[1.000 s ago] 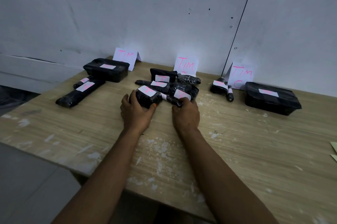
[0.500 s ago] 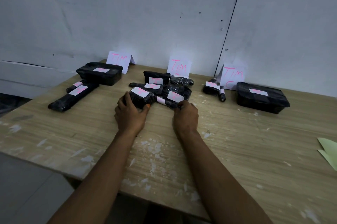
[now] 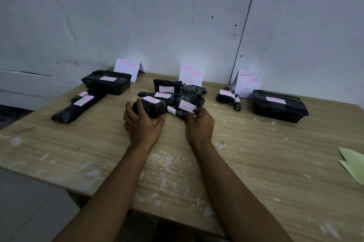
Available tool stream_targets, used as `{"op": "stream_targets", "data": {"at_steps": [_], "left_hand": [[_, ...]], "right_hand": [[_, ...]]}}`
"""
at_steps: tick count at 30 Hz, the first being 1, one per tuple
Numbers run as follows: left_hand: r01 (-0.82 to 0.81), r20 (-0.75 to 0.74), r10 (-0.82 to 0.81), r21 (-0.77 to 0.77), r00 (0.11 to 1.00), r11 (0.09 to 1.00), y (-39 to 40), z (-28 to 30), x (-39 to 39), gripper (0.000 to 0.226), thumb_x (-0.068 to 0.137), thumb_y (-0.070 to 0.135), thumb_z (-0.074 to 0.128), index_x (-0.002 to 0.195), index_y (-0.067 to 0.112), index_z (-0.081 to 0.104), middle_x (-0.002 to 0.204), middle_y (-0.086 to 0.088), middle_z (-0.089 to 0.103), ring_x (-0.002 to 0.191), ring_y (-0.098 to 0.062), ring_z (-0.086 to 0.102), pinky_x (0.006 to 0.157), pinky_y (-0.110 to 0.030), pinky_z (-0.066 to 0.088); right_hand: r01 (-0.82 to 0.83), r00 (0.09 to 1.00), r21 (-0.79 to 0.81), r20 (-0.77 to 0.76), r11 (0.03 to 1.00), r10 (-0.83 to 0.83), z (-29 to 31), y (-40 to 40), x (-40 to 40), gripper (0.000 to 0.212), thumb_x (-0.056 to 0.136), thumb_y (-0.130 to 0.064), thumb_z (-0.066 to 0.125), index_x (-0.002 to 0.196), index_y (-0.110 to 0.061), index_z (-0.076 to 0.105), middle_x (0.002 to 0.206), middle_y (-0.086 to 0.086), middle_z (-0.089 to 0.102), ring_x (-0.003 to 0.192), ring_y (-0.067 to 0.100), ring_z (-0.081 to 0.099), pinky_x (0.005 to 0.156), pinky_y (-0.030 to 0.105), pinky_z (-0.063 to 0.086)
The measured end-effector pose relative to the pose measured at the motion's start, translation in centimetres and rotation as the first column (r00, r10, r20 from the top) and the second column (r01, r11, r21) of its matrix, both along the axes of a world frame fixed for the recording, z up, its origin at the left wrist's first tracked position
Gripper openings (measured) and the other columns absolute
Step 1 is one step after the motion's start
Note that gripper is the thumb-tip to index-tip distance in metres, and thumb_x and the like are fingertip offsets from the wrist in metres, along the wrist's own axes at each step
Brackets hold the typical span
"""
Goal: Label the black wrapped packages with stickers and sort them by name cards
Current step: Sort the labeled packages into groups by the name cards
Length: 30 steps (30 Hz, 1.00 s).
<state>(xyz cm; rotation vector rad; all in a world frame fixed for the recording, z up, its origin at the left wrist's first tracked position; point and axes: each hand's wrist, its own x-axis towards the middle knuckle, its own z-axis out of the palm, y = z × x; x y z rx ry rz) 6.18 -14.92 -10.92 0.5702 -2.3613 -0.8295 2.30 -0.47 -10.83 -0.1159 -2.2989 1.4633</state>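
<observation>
Three white name cards reading TIM stand along the wall: a left card [image 3: 127, 68], a middle card [image 3: 191, 74] and a right card [image 3: 248, 84]. Black wrapped packages with pink-marked stickers lie in a group before each card. My left hand [image 3: 142, 123] grips a rounded black package [image 3: 152, 107] at the front of the middle group. My right hand [image 3: 200, 126] pinches the near end of a thin black wrapped package [image 3: 178, 112] beside it, fingertips touching the sticker [image 3: 187, 106] on the package behind.
The wooden table [image 3: 256, 159] has white paint flecks. A long package [image 3: 78, 107] and a box [image 3: 107, 82] lie at left; a box [image 3: 279, 105] and small packages [image 3: 228, 97] at right. Green paper [image 3: 352, 165] lies at the right edge.
My view shifted a little. My right hand's fingers have lifted toward the sticker on the package behind. My left hand keeps its hold on the rounded package.
</observation>
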Motion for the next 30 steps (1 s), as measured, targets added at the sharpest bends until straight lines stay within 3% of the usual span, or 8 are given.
{"op": "stream_targets", "data": {"at_steps": [4,7,11,20,24,25,28,30], "left_hand": [[0.028,-0.275,-0.069,-0.149,0.959,0.988,3.2,0.8,-0.1,0.057,0.079,0.033,0.066,0.131,0.017,0.049,0.135,-0.014,0.039,0.124,-0.035,0.036,0.097,-0.045,0.033],[0.124,-0.322,-0.185,-0.199,0.929,0.972,5.6,1.1,-0.4,0.040,0.078,0.028,0.061,0.117,0.018,0.056,0.123,-0.009,0.044,0.117,-0.030,0.041,0.092,-0.043,0.035],[0.237,-0.253,-0.293,-0.231,0.922,0.944,6.1,0.3,-1.6,0.037,0.075,0.027,0.061,0.111,0.019,0.058,0.117,-0.006,0.046,0.113,-0.030,0.044,0.087,-0.042,0.037],[0.234,-0.260,-0.305,-0.271,0.916,0.934,6.7,0.3,-5.0,0.029,0.078,0.030,0.055,0.103,0.017,0.060,0.113,-0.006,0.052,0.107,-0.029,0.050,0.084,-0.041,0.041],[0.237,-0.289,-0.311,-0.263,0.905,0.935,6.7,0.0,-5.7,0.026,0.079,0.026,0.057,0.102,0.016,0.061,0.111,-0.006,0.053,0.105,-0.029,0.051,0.082,-0.041,0.044],[0.237,-0.297,-0.313,-0.264,0.902,0.935,6.7,0.0,-5.8,0.025,0.079,0.026,0.057,0.101,0.016,0.061,0.110,-0.006,0.053,0.104,-0.028,0.051,0.081,-0.041,0.044],[0.245,-0.313,-0.322,-0.261,0.894,0.934,6.7,-0.2,-5.8,0.022,0.079,0.025,0.057,0.099,0.015,0.061,0.108,-0.005,0.053,0.101,-0.027,0.051,0.079,-0.042,0.045],[0.251,-0.316,-0.330,-0.265,0.889,0.931,6.7,-0.3,-5.9,0.020,0.079,0.023,0.059,0.098,0.014,0.061,0.106,-0.005,0.053,0.099,-0.026,0.050,0.078,-0.042,0.046]], "right_hand": [[0.155,0.988,-0.270,0.021,0.950,-0.155,1.1,0.7,0.0,0.012,0.090,-0.014,0.057,0.089,-0.008,0.067,0.072,0.001,0.063,0.070,0.019,0.058,0.061,0.024,0.034],[0.215,0.975,-0.359,0.020,0.908,-0.222,1.3,1.7,-1.4,0.011,0.089,-0.014,0.056,0.083,-0.010,0.064,0.077,0.007,0.065,0.074,0.024,0.059,0.065,0.030,0.040],[0.177,0.984,-0.287,0.023,0.941,-0.178,1.1,3.4,-3.7,0.010,0.088,-0.014,0.055,0.081,-0.013,0.063,0.084,0.011,0.067,0.079,0.025,0.060,0.072,0.031,0.045],[0.002,0.999,-0.109,-0.052,0.994,-0.008,0.6,4.5,-9.5,0.010,0.088,-0.016,0.065,0.088,-0.007,0.069,0.090,0.007,0.069,0.089,0.020,0.061,0.077,0.029,0.045],[-0.039,0.998,-0.163,-0.052,0.986,0.031,0.8,4.7,-11.7,0.010,0.088,-0.014,0.067,0.094,-0.006,0.069,0.092,0.003,0.067,0.082,0.014,0.059,0.065,0.011,0.040],[-0.051,0.998,-0.169,-0.055,0.984,0.042,0.8,4.7,-12.2,0.008,0.087,-0.014,0.067,0.093,-0.009,0.069,0.091,0.002,0.067,0.082,0.015,0.061,0.067,0.012,0.044],[-0.092,0.994,-0.147,-0.075,0.985,0.082,0.6,4.5,-13.6,0.004,0.086,-0.021,0.069,0.090,-0.022,0.067,0.090,-0.001,0.070,0.085,0.022,0.067,0.078,0.035,0.055],[-0.111,0.993,-0.119,-0.062,0.987,0.105,0.6,4.4,-14.3,0.014,0.087,-0.023,0.069,0.101,-0.019,0.069,0.096,0.002,0.071,0.090,0.023,0.067,0.082,0.037,0.054]]}}
